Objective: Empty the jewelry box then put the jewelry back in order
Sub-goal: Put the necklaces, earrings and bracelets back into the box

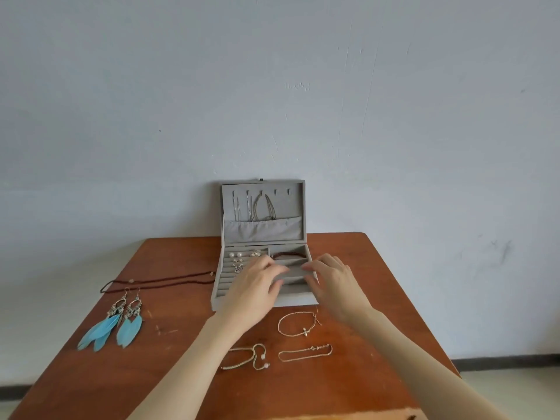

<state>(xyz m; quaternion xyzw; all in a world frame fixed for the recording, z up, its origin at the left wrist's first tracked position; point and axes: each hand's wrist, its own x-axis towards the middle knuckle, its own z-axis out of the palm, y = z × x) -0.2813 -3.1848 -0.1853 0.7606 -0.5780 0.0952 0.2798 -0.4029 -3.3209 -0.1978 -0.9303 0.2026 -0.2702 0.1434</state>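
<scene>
A pale blue-grey wall point(303, 86) stands behind a reddish-brown wooden table point(378, 283). At the table's far edge sits the grey jewelry box point(218, 295), its lid point(298, 207) upright with thin chains point(257, 207) hanging inside it. Small earrings point(236, 256) sit in the left ring rows, and a dark red bracelet point(286, 254) lies in the back right compartment.

The left hand point(257, 286) and the right hand point(330, 277) reach over the box's right compartments, fingers extended and lightly bent, tips on a grey divider point(295, 269); whether they pinch it cannot be told.

On the table lie blue feather earrings point(118, 325), a dark beaded necklace point(157, 281) and three thin bracelets point(298, 324).
</scene>
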